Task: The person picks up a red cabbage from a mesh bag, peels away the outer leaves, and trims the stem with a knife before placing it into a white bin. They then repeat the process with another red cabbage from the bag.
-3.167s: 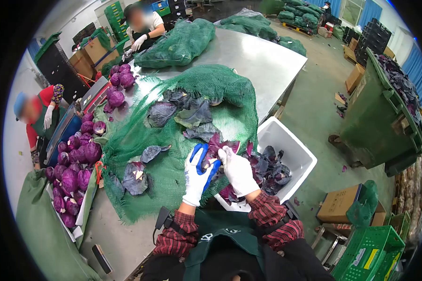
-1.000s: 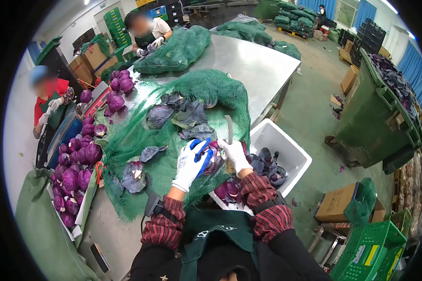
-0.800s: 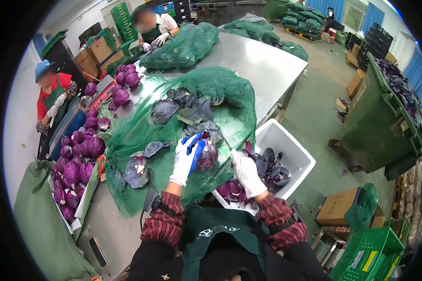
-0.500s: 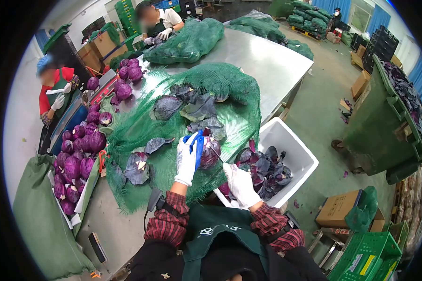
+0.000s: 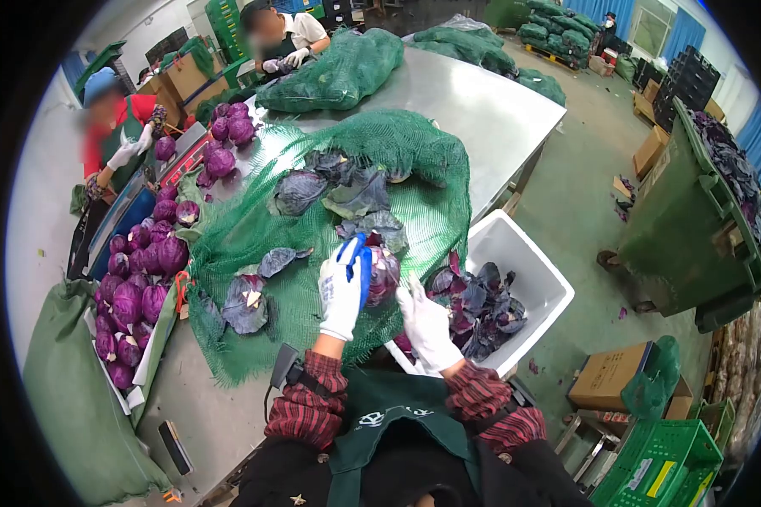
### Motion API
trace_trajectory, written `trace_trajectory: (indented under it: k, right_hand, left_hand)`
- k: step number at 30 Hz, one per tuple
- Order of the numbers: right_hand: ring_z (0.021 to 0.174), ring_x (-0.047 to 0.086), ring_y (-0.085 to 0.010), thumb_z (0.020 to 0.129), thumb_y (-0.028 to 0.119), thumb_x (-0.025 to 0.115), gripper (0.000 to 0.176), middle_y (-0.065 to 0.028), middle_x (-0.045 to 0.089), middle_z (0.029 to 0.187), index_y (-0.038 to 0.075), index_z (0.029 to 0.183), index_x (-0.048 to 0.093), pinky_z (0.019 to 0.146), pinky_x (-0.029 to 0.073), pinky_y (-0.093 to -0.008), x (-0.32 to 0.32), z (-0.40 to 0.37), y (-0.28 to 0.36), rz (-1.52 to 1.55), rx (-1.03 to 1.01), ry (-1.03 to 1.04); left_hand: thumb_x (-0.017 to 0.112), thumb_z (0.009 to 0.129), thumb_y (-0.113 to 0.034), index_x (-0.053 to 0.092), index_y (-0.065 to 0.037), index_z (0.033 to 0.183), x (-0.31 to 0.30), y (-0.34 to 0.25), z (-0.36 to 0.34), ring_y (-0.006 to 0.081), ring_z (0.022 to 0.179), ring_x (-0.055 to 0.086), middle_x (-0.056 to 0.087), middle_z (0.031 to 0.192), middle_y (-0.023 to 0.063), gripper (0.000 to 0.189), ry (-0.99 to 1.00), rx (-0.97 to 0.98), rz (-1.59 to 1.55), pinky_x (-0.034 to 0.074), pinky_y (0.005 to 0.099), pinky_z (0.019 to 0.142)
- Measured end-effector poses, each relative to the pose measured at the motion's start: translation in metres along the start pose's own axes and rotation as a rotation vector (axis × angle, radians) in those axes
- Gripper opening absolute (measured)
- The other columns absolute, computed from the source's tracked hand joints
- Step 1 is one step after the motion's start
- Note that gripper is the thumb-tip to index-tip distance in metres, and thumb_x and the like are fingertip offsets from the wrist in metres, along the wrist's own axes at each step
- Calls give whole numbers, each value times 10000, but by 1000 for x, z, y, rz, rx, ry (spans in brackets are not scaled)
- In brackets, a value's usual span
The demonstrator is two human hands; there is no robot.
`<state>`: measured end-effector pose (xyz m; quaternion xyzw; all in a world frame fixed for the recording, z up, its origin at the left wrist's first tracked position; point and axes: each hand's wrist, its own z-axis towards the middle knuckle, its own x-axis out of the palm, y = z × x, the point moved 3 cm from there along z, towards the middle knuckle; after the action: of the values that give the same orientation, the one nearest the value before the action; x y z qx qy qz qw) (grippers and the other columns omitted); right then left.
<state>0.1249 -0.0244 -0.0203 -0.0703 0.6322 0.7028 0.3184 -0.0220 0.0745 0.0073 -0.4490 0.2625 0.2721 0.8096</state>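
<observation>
A red cabbage (image 5: 385, 275) rests on the green mesh bag (image 5: 313, 329) on the metal table. My left hand (image 5: 340, 291), in a white glove with a blue palm, is closed around its left side. Just right of the cabbage is my right hand (image 5: 428, 328), white-gloved, with curled fingers closed on a small knife; the blade is hard to make out now. Loose dark outer leaves (image 5: 365, 196) lie on the mesh behind the cabbage. Another cut leaf (image 5: 245, 306) with a pale stem end lies to the left.
A white bin (image 5: 543, 269) of trimmed leaves stands at the table's right edge. Peeled cabbages (image 5: 148, 253) are heaped at left. A full mesh sack (image 5: 338, 72) lies at the back. Two co-workers stand beyond the table; a green wheeled bin (image 5: 685, 228) is at right.
My right hand has shifted slightly up and left, and its blade no longer shows clearly. The cabbage has turned a little under my left hand. The co-worker at left has leaned right.
</observation>
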Motion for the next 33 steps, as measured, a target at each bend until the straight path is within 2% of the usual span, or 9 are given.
trace_trajectory:
  k: [4, 7, 14, 18, 22, 24, 26, 30, 33]
  right_hand:
    - [740, 656, -393, 985, 369, 491, 444, -249, 652, 831, -9, 1196, 588, 633, 521, -446, 25, 24, -2, -139, -64, -112]
    - [721, 654, -399, 981, 377, 503, 440, -251, 653, 836, -27, 1097, 635, 616, 523, -437, 25, 30, -3, -192, -87, -220]
    - [861, 627, -425, 1013, 474, 326, 578, -239, 665, 901, 11, 999, 672, 776, 486, -487, 10, 74, -48, -229, 141, 2]
    - [910, 624, -418, 1003, 507, 316, 603, -222, 671, 939, 29, 1021, 684, 813, 482, -473, 17, 90, -79, -242, 283, 36]
    - [744, 658, -389, 1008, 408, 372, 501, -232, 660, 767, -20, 1050, 629, 669, 522, -465, 11, 86, -80, -415, 136, -138]
    - [677, 661, -368, 999, 386, 406, 470, -223, 647, 714, -39, 1088, 586, 601, 523, -455, 4, 77, -76, -343, 92, -221]
    - [706, 657, -392, 1001, 436, 376, 552, -227, 644, 720, -55, 1200, 534, 634, 518, -472, 8, 63, -60, -259, 161, 86]
    - [692, 642, -415, 1008, 476, 333, 701, -252, 650, 767, -67, 1446, 257, 637, 507, -483, 16, 23, 22, -66, 78, 242]
    - [658, 651, -386, 1007, 439, 383, 645, -238, 652, 748, -66, 1405, 344, 586, 511, -453, 24, 18, 35, -262, 51, 147]
  left_hand:
    - [554, 901, -214, 606, -184, 1262, 3, -11, -6, 338, 1054, 568, 597, 1249, 108, 366, -25, -18, 148, 444, 439, 939]
    - [527, 937, -191, 632, -109, 1217, 1, -18, -4, 318, 1053, 571, 616, 1205, 119, 309, -33, -67, 131, 439, 431, 928]
    - [548, 946, -243, 630, -82, 1228, -5, -11, -12, 305, 1113, 569, 617, 1212, 143, 335, -19, 26, -73, 407, 397, 988]
    - [563, 951, -235, 622, -40, 1219, -7, -2, -14, 291, 1138, 567, 606, 1232, 157, 337, 33, 46, -197, 409, 375, 1007]
    - [577, 954, -221, 558, -13, 1276, -14, 17, -14, 248, 1138, 560, 594, 1233, 138, 384, 72, -92, -431, 411, 344, 1008]
    - [576, 941, -311, 580, -62, 1272, -24, 25, -15, 321, 1047, 582, 584, 1162, 174, 414, 16, -39, -284, 453, 391, 933]
    - [598, 923, -305, 586, -117, 1281, -37, 19, -15, 342, 977, 595, 586, 1083, 183, 405, 76, -93, -107, 470, 410, 855]
    - [644, 870, -274, 606, -155, 1263, -42, -4, -23, 361, 846, 597, 573, 979, 177, 412, 52, -129, 44, 481, 433, 734]
    - [672, 830, -253, 625, -161, 1235, -36, -16, -30, 323, 829, 574, 543, 918, 144, 417, 38, -61, 267, 467, 424, 746]
